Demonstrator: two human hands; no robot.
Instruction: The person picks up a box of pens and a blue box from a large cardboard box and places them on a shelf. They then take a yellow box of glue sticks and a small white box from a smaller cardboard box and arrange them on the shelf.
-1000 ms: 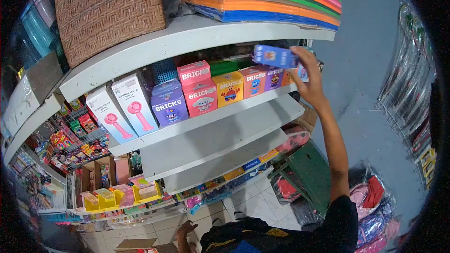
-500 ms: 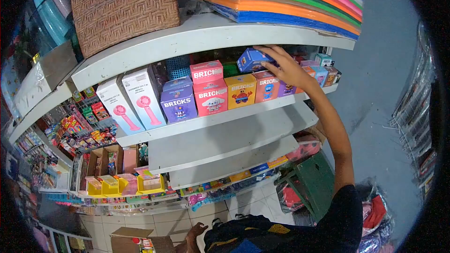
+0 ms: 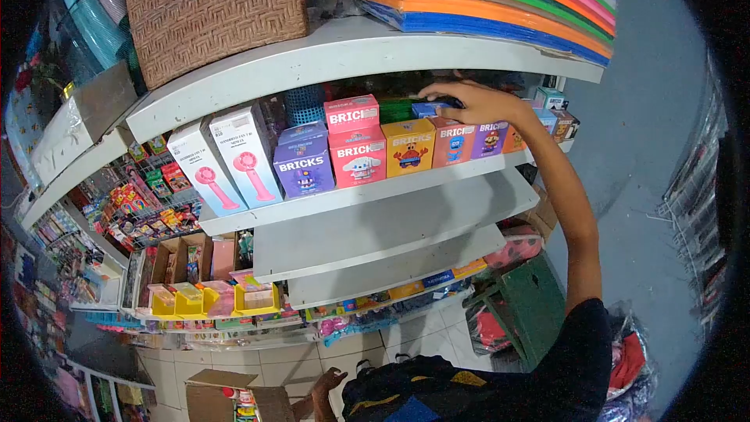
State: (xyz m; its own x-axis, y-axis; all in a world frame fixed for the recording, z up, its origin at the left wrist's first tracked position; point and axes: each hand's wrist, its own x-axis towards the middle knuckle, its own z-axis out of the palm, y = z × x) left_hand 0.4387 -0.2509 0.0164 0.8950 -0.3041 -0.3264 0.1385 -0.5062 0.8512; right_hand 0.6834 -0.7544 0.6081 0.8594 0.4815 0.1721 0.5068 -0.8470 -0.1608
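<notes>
My right hand [image 3: 473, 101] reaches over the front row of the upper shelf. Its fingers are bent around a small blue box [image 3: 430, 110] behind the front boxes, mostly covered by the hand. Just in front stand a salmon "BRICKS" box [image 3: 455, 141], a yellow one [image 3: 408, 148] with a crab picture and a purple one [image 3: 491, 137]. Further left, a small pink box [image 3: 351, 112] rests on a larger pink box [image 3: 358, 157]. My left hand [image 3: 330, 381] hangs low near the floor, fingers loosely curled and apart, with nothing visible in it.
Two white fan boxes [image 3: 246, 156] stand at the shelf's left end. Above, the top shelf [image 3: 351, 55] carries a woven basket [image 3: 215, 16] and stacked coloured sheets [image 3: 500, 0]. An open carton [image 3: 269, 404] sits near my left hand. A green case [image 3: 535, 305] is below my right arm.
The blue box has gone down and back, from above the front row to behind it, with my right hand. My left hand stays low. The view has shifted slightly.
</notes>
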